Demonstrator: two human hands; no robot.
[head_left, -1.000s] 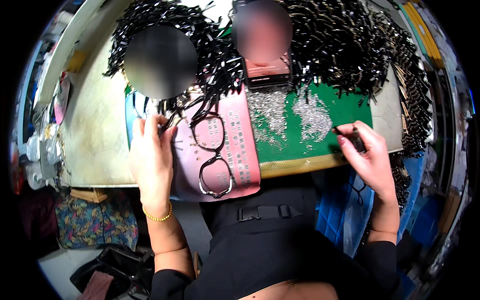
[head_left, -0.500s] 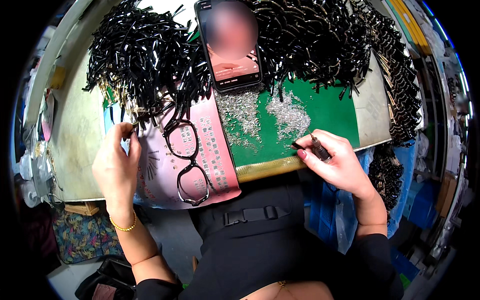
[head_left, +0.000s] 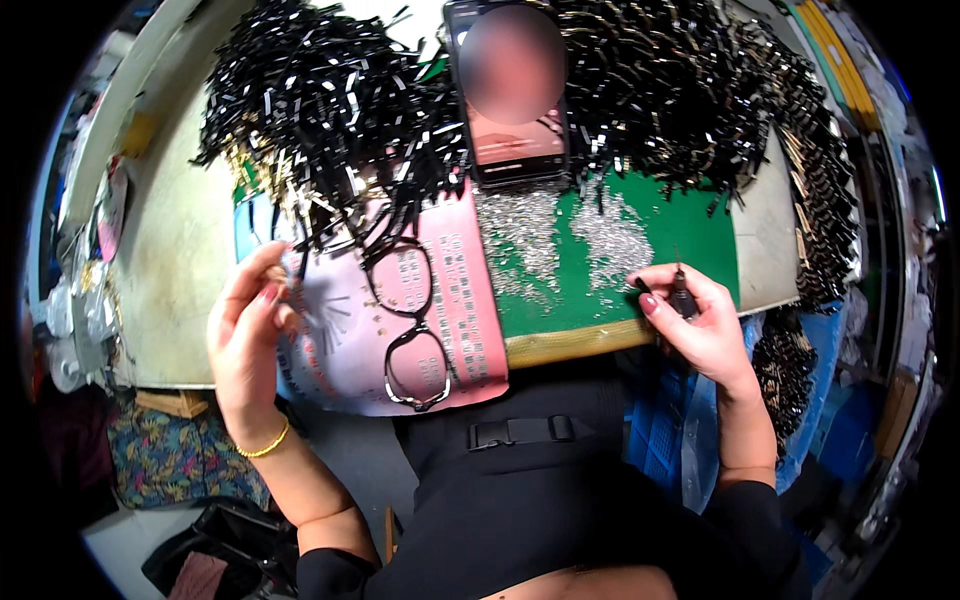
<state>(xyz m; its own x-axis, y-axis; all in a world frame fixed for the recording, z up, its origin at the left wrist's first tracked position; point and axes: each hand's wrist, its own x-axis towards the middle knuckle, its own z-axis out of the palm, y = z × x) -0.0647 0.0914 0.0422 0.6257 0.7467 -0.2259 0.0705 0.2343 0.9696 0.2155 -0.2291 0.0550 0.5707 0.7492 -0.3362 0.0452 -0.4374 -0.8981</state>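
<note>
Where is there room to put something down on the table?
The pale table is bare left of the pink-and-blue sheet. A smaller patch of green mat lies between the silver bits and the mat's right edge. It's crowded at the back, where black strips flank the phone.

The phone screen [head_left: 513,90] is partly blurred; anything in the left hand [head_left: 245,330] (perhaps pinched) is indistinct.

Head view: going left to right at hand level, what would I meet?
Bare left hand, glossy black plastic-looking eyeglass frame, left heap of tiny silvery metallic-looking pieces, right heap of similar silvery pieces, bare right hand holding a slim dark-handled tool.
</note>
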